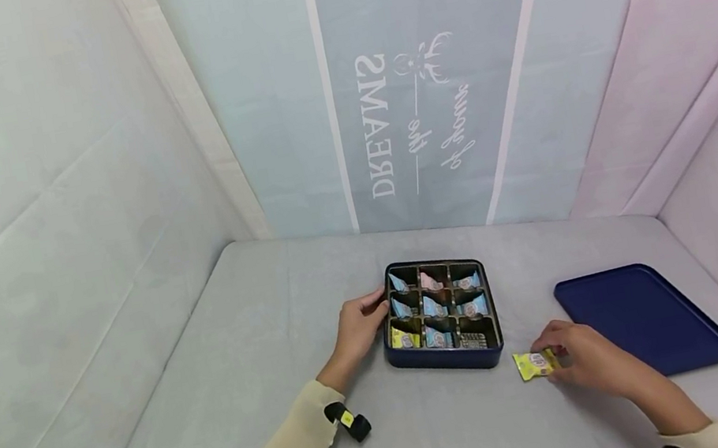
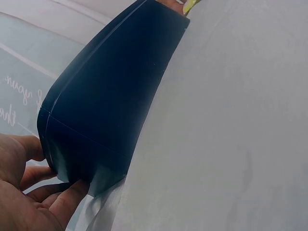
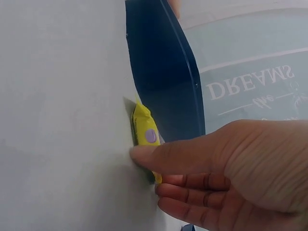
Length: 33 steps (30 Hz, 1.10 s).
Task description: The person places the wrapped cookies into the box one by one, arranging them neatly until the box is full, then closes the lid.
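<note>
A dark blue square box (image 1: 444, 359) with a gridded insert stands on the grey cloth. Small wrapped candies lie in its compartments: mostly blue, one pink candy (image 1: 431, 282) in the back row, and one yellow candy (image 1: 404, 338) at the front left. The front right compartment (image 1: 473, 340) shows a patterned floor. My left hand (image 1: 358, 330) touches the box's left side, fingertips against its wall near a rounded corner in the left wrist view. Just right of the box, my right hand (image 1: 588, 360) pinches another yellow candy (image 3: 146, 130) between thumb and fingers, low over the cloth.
A dark blue lid (image 1: 650, 321) lies flat on the cloth to the right, beyond my right hand. Pale fabric walls close in the left, right and back. Mirrored lettering (image 1: 377, 124) shows on the back panel.
</note>
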Each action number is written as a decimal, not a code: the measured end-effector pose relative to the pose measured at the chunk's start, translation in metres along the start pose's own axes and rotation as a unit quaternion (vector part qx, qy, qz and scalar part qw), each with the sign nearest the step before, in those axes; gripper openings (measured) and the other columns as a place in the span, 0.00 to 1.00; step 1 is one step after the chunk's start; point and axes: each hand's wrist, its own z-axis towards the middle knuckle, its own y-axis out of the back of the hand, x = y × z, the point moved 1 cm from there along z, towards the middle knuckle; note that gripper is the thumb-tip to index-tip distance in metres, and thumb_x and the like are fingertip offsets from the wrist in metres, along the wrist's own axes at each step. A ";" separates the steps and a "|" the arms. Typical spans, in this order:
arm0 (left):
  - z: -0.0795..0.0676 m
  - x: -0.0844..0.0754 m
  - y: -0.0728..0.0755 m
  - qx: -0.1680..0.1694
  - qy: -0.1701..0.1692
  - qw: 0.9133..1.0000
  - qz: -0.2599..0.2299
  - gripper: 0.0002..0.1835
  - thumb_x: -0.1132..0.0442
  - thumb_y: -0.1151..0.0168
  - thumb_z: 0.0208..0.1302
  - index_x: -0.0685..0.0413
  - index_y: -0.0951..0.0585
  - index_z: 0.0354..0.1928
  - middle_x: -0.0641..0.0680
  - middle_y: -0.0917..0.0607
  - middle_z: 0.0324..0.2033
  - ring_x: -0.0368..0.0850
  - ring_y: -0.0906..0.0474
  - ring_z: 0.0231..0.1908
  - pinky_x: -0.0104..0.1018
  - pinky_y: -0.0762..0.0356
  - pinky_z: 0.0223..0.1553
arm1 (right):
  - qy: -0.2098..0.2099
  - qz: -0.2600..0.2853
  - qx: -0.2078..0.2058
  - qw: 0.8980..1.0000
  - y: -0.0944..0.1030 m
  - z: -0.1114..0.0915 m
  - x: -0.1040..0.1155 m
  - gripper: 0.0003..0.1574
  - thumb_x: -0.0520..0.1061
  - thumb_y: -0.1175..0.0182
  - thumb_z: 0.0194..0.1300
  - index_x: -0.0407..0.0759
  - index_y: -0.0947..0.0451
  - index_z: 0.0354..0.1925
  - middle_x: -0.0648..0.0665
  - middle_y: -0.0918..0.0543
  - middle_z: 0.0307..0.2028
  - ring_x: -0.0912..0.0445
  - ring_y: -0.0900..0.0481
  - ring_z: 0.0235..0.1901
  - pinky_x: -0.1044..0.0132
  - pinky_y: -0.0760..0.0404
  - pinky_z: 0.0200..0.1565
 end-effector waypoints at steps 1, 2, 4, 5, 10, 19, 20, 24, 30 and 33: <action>0.000 0.000 0.000 0.000 -0.001 1.000 0.000 0.20 0.60 0.38 0.72 0.53 0.20 0.64 0.56 0.18 0.60 0.45 0.18 0.54 0.31 0.18 0.43 | -0.003 -0.002 0.002 1.000 0.000 0.000 0.000 0.24 0.36 0.18 0.41 0.45 0.13 0.40 0.54 0.19 0.39 0.64 0.28 0.32 0.68 0.24 0.32; 0.000 0.000 0.000 0.000 0.000 1.000 0.000 0.20 0.60 0.38 0.72 0.53 0.20 0.64 0.55 0.17 0.60 0.45 0.18 0.54 0.31 0.18 0.43 | -0.006 -0.002 0.005 1.000 0.001 0.000 0.001 0.24 0.36 0.18 0.41 0.45 0.13 0.41 0.54 0.19 0.39 0.64 0.28 0.32 0.67 0.24 0.32; 0.001 -0.001 0.001 0.001 0.001 1.000 0.000 0.20 0.60 0.38 0.72 0.53 0.20 0.64 0.55 0.17 0.60 0.45 0.18 0.54 0.31 0.18 0.43 | -0.012 -0.002 0.010 1.000 0.001 0.000 0.002 0.24 0.36 0.18 0.42 0.46 0.13 0.41 0.54 0.20 0.39 0.63 0.28 0.32 0.67 0.23 0.33; 0.000 -0.001 0.001 0.002 0.001 1.000 -0.001 0.20 0.61 0.38 0.72 0.53 0.20 0.65 0.55 0.17 0.60 0.45 0.18 0.54 0.31 0.18 0.42 | -0.015 -0.003 0.012 1.000 0.001 0.000 0.002 0.24 0.36 0.18 0.42 0.46 0.13 0.41 0.54 0.20 0.39 0.63 0.28 0.33 0.67 0.23 0.33; 0.000 -0.001 0.001 0.002 0.001 1.000 -0.004 0.21 0.61 0.37 0.72 0.53 0.21 0.65 0.55 0.18 0.60 0.46 0.18 0.55 0.32 0.18 0.42 | -0.020 -0.004 0.014 1.000 0.002 0.001 0.002 0.23 0.37 0.19 0.44 0.45 0.13 0.41 0.54 0.19 0.39 0.63 0.28 0.32 0.66 0.23 0.33; -0.001 -0.001 0.000 0.003 -0.001 1.000 -0.009 0.20 0.60 0.38 0.73 0.52 0.21 0.65 0.56 0.18 0.60 0.47 0.18 0.55 0.36 0.16 0.46 | -0.035 -0.002 0.019 0.999 0.001 0.001 0.003 0.22 0.39 0.19 0.46 0.45 0.13 0.42 0.55 0.19 0.39 0.64 0.28 0.33 0.66 0.24 0.33; -0.001 -0.001 0.000 0.004 -0.001 1.000 -0.009 0.20 0.61 0.38 0.73 0.52 0.21 0.65 0.56 0.18 0.60 0.47 0.18 0.55 0.36 0.16 0.46 | -0.034 -0.001 0.019 0.999 0.001 0.001 0.002 0.22 0.39 0.19 0.46 0.45 0.13 0.42 0.55 0.19 0.39 0.64 0.28 0.33 0.66 0.23 0.33; -0.001 -0.001 0.000 0.003 0.002 1.000 -0.005 0.20 0.61 0.38 0.73 0.53 0.21 0.65 0.55 0.18 0.60 0.46 0.18 0.54 0.34 0.17 0.45 | -0.037 -0.003 0.020 0.999 0.001 0.001 0.003 0.22 0.41 0.19 0.45 0.45 0.13 0.42 0.55 0.19 0.39 0.63 0.26 0.34 0.65 0.22 0.34; -0.001 0.000 0.000 0.004 0.004 1.000 -0.005 0.20 0.62 0.38 0.73 0.53 0.21 0.65 0.56 0.17 0.59 0.46 0.17 0.54 0.32 0.17 0.44 | -0.039 0.000 0.019 0.999 0.002 0.000 0.004 0.23 0.41 0.19 0.46 0.44 0.13 0.43 0.55 0.18 0.39 0.62 0.24 0.34 0.65 0.21 0.35; -0.001 0.000 0.000 0.003 0.002 1.000 -0.007 0.20 0.62 0.38 0.73 0.54 0.20 0.65 0.56 0.17 0.60 0.46 0.18 0.55 0.33 0.17 0.45 | -0.034 0.002 0.014 0.999 0.002 0.000 0.004 0.23 0.41 0.19 0.46 0.44 0.13 0.43 0.54 0.18 0.40 0.62 0.23 0.35 0.65 0.20 0.35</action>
